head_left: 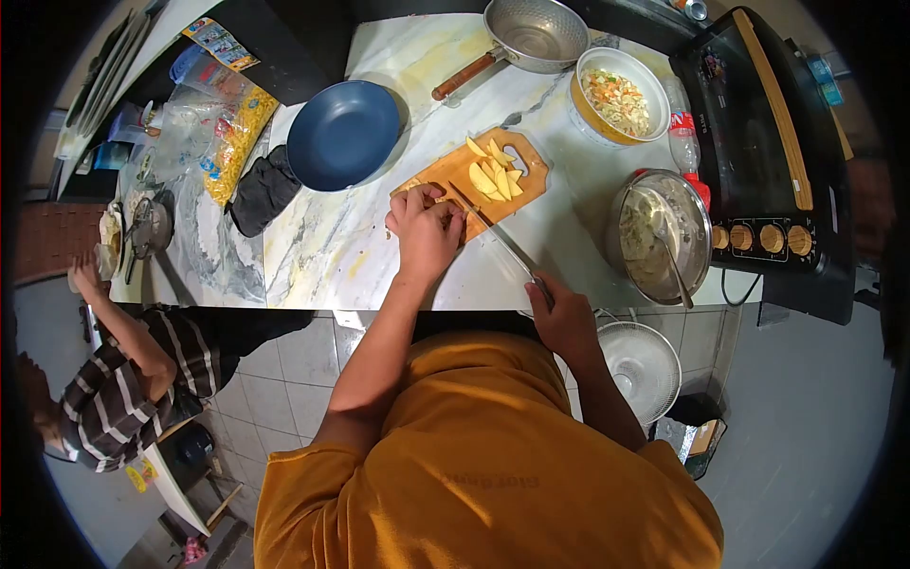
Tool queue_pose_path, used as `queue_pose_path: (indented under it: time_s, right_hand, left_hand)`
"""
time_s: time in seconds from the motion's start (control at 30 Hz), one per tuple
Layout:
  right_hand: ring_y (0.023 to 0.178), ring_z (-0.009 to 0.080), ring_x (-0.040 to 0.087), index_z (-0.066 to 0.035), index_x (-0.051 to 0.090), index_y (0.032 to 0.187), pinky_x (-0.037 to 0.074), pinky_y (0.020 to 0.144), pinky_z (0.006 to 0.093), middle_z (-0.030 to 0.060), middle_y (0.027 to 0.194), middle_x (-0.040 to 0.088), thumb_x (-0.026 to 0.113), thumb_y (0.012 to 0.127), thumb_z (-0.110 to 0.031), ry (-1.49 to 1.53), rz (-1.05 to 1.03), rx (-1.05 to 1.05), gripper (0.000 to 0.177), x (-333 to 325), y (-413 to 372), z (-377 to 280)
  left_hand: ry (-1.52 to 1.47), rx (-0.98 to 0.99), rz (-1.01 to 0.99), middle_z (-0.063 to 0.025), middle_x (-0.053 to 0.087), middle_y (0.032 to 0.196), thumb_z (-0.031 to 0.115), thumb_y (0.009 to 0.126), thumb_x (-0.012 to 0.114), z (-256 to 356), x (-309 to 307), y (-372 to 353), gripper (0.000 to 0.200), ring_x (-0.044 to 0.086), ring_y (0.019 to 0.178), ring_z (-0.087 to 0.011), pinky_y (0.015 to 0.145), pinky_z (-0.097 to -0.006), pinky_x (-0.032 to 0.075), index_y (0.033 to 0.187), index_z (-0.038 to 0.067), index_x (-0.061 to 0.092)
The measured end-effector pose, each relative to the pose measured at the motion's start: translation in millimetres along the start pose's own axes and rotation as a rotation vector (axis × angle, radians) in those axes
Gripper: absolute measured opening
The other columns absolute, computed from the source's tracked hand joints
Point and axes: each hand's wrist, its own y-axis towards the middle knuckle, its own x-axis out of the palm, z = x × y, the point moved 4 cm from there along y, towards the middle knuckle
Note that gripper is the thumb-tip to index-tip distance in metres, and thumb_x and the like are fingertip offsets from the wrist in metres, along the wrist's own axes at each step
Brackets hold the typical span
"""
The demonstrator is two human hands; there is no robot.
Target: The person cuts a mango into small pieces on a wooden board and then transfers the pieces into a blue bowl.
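A wooden cutting board (531, 161) lies on the marble counter with several pale potato wedges (495, 175) on it. My left hand (424, 228) rests curled on the board's near end, pressing down on something hidden under the fingers. My right hand (561, 318) grips the handle of a long knife (498, 232). The blade reaches up and left toward my left hand's fingers.
A blue bowl (341, 133) sits left of the board, a frying pan (536, 33) behind it, a yellow bowl of chopped vegetables (618, 95) and a steel bowl with a spoon (659, 232) to the right. A black oven (768, 142) stands far right. Another person in a striped shirt (133, 379) crouches at left.
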Motion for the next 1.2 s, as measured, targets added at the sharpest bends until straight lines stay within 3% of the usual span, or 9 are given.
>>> queue_pose_path:
  time_s: [0.3,0.37,0.63,0.73,0.8,0.93,1.07,1.2]
  right_hand:
    - [0.080,0.0352,0.072,-0.005,0.070,0.118,0.054,0.070,0.0381,0.0212,0.085,0.072,0.064,0.096,-0.034,0.029,-0.053,0.075,0.037,-7,-12,8]
    - [0.080,0.0378,0.071,-0.006,0.070,0.121,0.055,0.075,0.0438,0.0206,0.083,0.071,0.063,0.096,-0.038,0.068,-0.021,0.029,0.040,-5,-13,4]
    - [0.084,0.0348,0.072,-0.007,0.070,0.121,0.055,0.076,0.0420,0.0147,0.091,0.074,0.064,0.096,-0.036,0.001,0.038,-0.057,0.039,-2,-10,-4]
    - [0.085,0.0335,0.072,-0.009,0.070,0.121,0.056,0.077,0.0418,0.0133,0.093,0.075,0.064,0.096,-0.038,-0.052,0.028,-0.085,0.039,0,-7,-9]
    - [0.086,0.0330,0.073,-0.010,0.070,0.122,0.056,0.077,0.0419,0.0131,0.094,0.075,0.064,0.096,-0.038,-0.088,0.015,-0.106,0.040,2,-6,-12]
    - [0.086,0.0328,0.073,-0.011,0.070,0.124,0.056,0.077,0.0423,0.0133,0.093,0.075,0.063,0.096,-0.040,-0.115,0.008,-0.124,0.041,7,-4,-16]
    - [0.077,0.0321,0.072,-0.013,0.071,0.122,0.056,0.072,0.0412,0.0134,0.087,0.074,0.067,0.093,-0.037,-0.118,0.034,-0.163,0.037,10,-3,-19]
    - [0.084,0.0340,0.072,-0.012,0.069,0.124,0.056,0.076,0.0431,0.0147,0.091,0.075,0.062,0.096,-0.041,-0.120,0.005,-0.130,0.041,7,-3,-21]
  left_hand:
    - [0.003,0.008,0.019,-0.0032,0.059,0.115,0.015,0.077,0.077,0,-9,2,0.008,0.043,0.114,-0.0295,0.094,-0.0457,0.030,0.084,0.013,0.078]
    - [-0.010,0.004,0.041,-0.0031,0.059,0.114,0.017,0.075,0.077,-4,-17,2,0.010,0.044,0.113,-0.0291,0.094,-0.0448,0.031,0.084,0.013,0.077]
    - [0.076,-0.070,0.038,-0.0049,0.058,0.112,0.019,0.073,0.074,-22,-40,2,0.012,0.044,0.112,-0.0292,0.092,-0.0447,0.032,0.084,0.015,0.076]
    - [-0.037,-0.070,0.116,-0.0060,0.058,0.117,0.015,0.073,0.070,-21,-48,3,0.014,0.044,0.113,-0.0299,0.095,-0.0448,0.031,0.085,0.017,0.077]
    - [-0.117,0.126,0.021,-0.0071,0.056,0.127,0.016,0.074,0.066,-12,-50,4,0.019,0.041,0.118,-0.0320,0.101,-0.0457,0.028,0.088,0.018,0.079]
    - [-0.079,0.120,-0.111,-0.0068,0.050,0.140,0.021,0.076,0.061,-8,-45,1,0.023,0.035,0.123,-0.0355,0.107,-0.0465,0.023,0.089,0.017,0.080]
    - [-0.063,0.085,-0.148,-0.0088,0.049,0.141,0.018,0.076,0.059,-9,-45,1,0.027,0.033,0.127,-0.0353,0.110,-0.0465,0.018,0.094,0.019,0.079]
    - [-0.056,0.077,-0.006,-0.0092,0.051,0.136,0.019,0.082,0.061,-16,-50,2,0.024,0.036,0.124,-0.0348,0.107,-0.0469,0.023,0.098,0.017,0.078]
